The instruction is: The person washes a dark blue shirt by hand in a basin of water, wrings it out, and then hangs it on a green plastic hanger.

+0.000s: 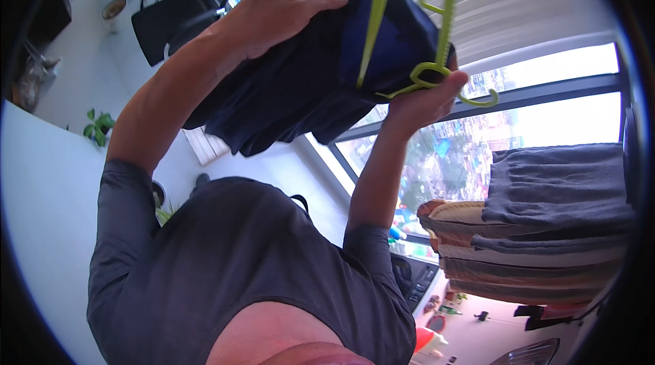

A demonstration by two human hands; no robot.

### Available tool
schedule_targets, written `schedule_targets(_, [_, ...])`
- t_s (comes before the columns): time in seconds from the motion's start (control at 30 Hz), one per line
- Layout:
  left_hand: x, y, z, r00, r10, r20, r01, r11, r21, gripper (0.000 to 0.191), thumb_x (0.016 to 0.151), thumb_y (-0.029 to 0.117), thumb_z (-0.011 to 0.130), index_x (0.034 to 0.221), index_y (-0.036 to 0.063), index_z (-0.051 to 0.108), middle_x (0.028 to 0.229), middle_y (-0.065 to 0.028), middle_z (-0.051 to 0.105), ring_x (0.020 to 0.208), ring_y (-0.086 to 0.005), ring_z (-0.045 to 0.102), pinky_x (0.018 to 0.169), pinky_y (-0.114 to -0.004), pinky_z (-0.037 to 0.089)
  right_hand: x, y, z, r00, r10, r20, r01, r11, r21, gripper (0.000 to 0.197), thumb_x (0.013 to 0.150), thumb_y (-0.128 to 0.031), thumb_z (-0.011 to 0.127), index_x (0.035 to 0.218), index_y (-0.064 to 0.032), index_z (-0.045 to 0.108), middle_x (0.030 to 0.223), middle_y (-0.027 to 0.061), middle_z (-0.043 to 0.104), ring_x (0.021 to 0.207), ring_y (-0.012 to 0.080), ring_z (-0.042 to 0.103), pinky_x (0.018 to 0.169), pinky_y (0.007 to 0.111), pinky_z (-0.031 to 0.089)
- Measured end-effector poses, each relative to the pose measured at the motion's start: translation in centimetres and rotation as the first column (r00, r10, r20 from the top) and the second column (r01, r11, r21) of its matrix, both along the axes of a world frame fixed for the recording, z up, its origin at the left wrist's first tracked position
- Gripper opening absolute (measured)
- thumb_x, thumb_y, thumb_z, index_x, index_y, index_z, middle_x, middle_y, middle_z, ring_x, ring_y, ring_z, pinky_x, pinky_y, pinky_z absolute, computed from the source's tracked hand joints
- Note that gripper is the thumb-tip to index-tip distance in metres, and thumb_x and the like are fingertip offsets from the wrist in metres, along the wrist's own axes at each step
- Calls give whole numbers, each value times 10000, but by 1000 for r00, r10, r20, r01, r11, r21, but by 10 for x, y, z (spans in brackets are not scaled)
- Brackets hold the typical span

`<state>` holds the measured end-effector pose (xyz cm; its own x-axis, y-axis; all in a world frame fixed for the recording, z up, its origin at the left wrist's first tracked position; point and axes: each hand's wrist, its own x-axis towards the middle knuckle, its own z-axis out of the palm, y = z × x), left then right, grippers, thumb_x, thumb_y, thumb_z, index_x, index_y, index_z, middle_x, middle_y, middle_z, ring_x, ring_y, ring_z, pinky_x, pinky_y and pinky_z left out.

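A dark navy garment [286,88] is held up in front of me, its cloth hanging in folds between my hands. My left hand [284,12] pinches its upper edge between thumb and fingers. At the other side, my right hand [427,101] grips a lime-green plastic hanger [446,17] near its neck together with the garment's edge. The hanger's hook points to the right, past my right thumb. Its bars cross in front of the dark cloth and run out of the top of the picture. Most fingers of my right hand are hidden behind the cloth and hanger.
Grey and brown striped clothes [532,262] hang at the right, by a large window [552,119] with a pale blind [511,17]. A black chair [169,22] stands at the upper left. A leafy plant [99,127] is at the left, and a dark appliance [414,278] is at the lower right.
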<state>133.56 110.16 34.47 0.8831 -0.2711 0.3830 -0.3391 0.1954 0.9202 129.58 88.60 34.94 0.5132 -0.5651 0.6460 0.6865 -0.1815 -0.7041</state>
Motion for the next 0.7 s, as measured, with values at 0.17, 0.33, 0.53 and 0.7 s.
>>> schedule_targets(0.17, [-18, -3, 49, 998, 9, -55, -6, 999, 47, 397, 948, 306, 708, 1206, 4, 687, 1054, -115, 732, 995, -206, 700, 972, -276, 525, 12, -13, -14, 951, -248, 186, 270, 957, -104, 725, 998, -676, 420, 1108, -3, 666, 906, 85, 657, 816, 154, 672, 768, 296, 578])
schedule_targets(0.33, [-1, -11, 124, 990, -137, -30, 138, 914, 381, 232, 989, 175, 615, 1097, -16, 692, 898, -26, 696, 796, -96, 617, 750, -264, 504, 34, 7, -36, 848, 450, 279, -529, 720, 449, 584, 994, -619, 457, 740, -111, 593, 577, 26, 537, 528, 157, 537, 512, 300, 407])
schedule_targets(0.53, [13, -4, 147, 991, -116, -73, 136, 763, 632, 224, 1008, 161, 607, 1119, -15, 689, 900, 6, 682, 781, -72, 604, 732, -244, 507, 55, 41, -41, 631, 609, 481, -707, 196, 679, 548, 966, -568, 526, 721, -80, 567, 595, 64, 534, 518, 198, 487, 512, 330, 390])
schedule_targets(0.7, [29, 27, 125, 947, -126, 296, -79, 801, 593, 220, 1001, 161, 621, 1098, -27, 683, 920, 7, 687, 803, -74, 615, 746, -229, 512, 80, 88, -55, 521, 738, 430, -745, 147, 650, 491, 992, -523, 505, 761, -93, 556, 687, 86, 558, 609, 201, 531, 584, 335, 437])
